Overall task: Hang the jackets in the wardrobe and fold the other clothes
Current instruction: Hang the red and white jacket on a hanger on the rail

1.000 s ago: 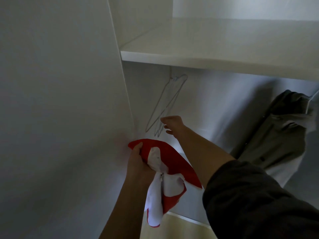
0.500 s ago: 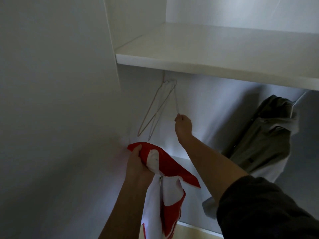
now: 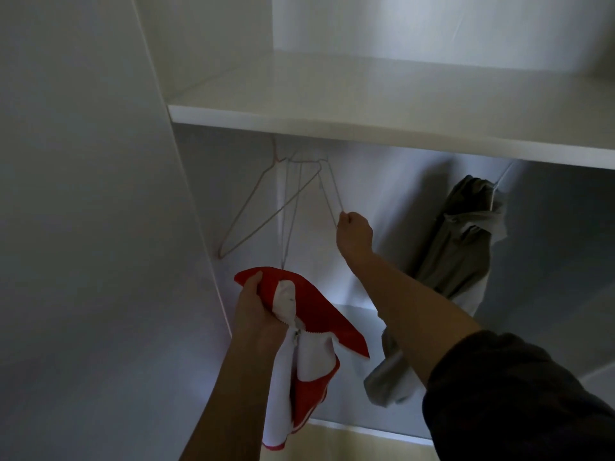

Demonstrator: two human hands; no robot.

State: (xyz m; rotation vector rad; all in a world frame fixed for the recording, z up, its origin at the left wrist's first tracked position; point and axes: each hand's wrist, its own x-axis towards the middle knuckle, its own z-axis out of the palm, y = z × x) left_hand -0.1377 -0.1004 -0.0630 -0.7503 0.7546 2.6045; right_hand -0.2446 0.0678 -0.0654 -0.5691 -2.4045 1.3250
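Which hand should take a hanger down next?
Right. The right hand grips the lower end of a wire hanger under the shelf. The left hand is occupied, gripping the red and white jacket.

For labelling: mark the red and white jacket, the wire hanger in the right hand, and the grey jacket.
red and white jacket (image 3: 319, 309): head view, red panel
wire hanger (image 3: 336, 189): head view, its sloping side wire
grey jacket (image 3: 462, 247): head view, mid body
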